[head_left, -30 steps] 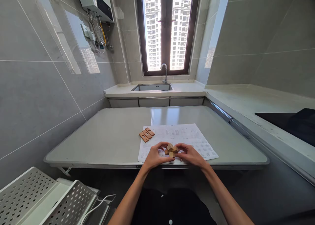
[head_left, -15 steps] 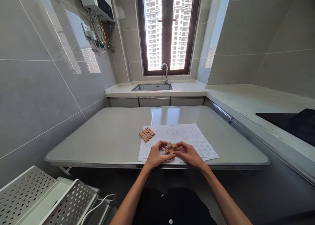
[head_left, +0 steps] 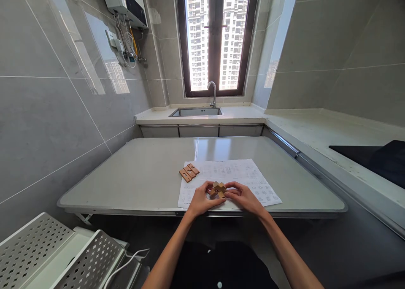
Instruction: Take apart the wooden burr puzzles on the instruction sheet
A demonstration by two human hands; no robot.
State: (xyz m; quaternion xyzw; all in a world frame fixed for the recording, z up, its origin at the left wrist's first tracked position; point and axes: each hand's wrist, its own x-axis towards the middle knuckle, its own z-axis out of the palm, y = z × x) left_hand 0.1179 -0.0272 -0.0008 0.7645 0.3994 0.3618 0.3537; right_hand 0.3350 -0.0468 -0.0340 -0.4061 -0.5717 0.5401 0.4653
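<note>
While both hands pinch | blocky wooden puzzle [head_left: 219,189] | over printed paper sheet [head_left: 234,175]

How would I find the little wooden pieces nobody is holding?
Start at the grey table below the window, then find the white printed sheet near its front edge. At that sheet's far left corner lie the loose wooden pieces, flat and side by side. Unlike the wooden puzzle cluster gripped between the left hand and right hand, no fingers touch them.
</note>
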